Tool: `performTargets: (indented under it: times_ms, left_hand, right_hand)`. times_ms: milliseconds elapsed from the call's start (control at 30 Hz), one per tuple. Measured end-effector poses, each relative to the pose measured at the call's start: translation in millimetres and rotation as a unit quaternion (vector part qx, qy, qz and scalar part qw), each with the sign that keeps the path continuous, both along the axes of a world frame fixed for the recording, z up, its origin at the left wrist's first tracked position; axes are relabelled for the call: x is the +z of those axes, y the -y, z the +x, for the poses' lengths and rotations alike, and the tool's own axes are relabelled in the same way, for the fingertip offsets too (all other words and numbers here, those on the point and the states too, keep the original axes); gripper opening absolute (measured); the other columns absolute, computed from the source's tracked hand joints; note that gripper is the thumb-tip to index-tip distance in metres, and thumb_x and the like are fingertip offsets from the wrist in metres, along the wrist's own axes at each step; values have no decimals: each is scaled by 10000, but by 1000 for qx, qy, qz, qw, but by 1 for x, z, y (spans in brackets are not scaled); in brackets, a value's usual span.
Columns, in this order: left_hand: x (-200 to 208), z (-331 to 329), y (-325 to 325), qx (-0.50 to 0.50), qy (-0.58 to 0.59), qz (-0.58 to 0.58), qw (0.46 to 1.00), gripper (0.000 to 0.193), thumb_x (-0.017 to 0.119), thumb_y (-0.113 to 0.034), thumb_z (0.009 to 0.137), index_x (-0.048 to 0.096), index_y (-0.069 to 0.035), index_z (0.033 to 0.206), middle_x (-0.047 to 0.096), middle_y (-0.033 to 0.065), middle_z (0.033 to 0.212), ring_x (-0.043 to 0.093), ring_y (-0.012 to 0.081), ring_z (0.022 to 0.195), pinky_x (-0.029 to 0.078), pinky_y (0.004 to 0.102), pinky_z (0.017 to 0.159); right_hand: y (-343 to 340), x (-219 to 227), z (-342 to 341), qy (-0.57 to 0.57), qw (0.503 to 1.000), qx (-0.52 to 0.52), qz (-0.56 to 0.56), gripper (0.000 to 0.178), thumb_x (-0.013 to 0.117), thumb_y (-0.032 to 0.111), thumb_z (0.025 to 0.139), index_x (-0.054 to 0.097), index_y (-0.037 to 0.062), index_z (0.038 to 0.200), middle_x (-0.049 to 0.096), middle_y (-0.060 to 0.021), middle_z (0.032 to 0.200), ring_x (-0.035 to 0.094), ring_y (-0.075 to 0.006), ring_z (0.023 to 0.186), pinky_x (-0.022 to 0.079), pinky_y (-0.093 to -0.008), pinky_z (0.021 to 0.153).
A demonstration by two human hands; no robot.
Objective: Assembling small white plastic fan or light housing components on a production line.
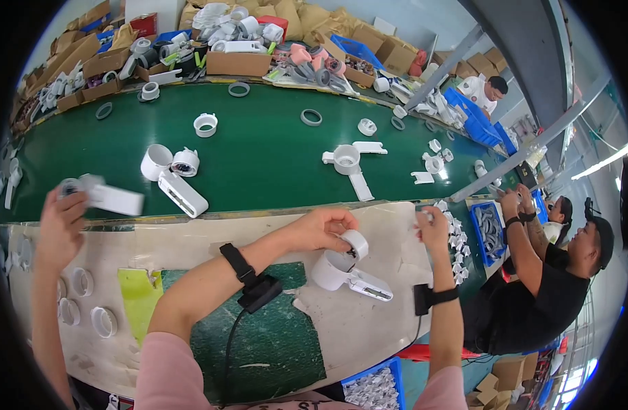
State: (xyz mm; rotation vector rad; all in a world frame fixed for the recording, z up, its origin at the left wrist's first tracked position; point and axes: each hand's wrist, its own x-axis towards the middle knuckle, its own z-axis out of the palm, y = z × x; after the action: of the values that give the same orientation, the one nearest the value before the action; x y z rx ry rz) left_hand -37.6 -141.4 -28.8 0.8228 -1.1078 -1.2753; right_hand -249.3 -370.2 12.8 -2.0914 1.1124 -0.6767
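Note:
My left hand [325, 230] is closed on a small white plastic ring [355, 244], with dark parts showing inside it. The ring is held just above a white plastic cup-shaped housing with a handle [333, 271], which rests on the pale bench cover. To the right, my right hand [433, 229] is raised with its fingers pinched together. Something small and pale shows at its fingertips, too small to name. Beside that hand, many small white pieces [459, 246] lie in a strip along the bench's right side.
Another person's hand [62, 222] at the left holds a blurred white part [114, 199]. The green conveyor [259, 157] carries white housings [156, 162] and grey rings [238, 89]. White rings [104, 322] lie at left. A blue bin [489, 232] and a co-worker [539, 287] are at right.

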Motion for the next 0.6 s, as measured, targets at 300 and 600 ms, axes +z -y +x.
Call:
performTargets:
  times_ms: [300,600]
  left_hand:
    - [6,-3,-1,1,-26,-70,997,345,626,154,671,611,-7,976,495,87,1118,517,176,1056,466,320,910]
    - [9,-5,-2,52,29,-58,997,354,616,145,690,605,-16,1005,459,102,1191,505,189,1078,474,329,910]
  right_hand:
    - [-133,4,35,169,937,171,254,269,461,122,899,520,56,1154,565,-20,709,489,-47,576,403,-183,522]
    - [-147,8,27,116,966,206,103,319,361,29,902,485,30,1196,581,-68,866,551,-115,767,454,-255,707]
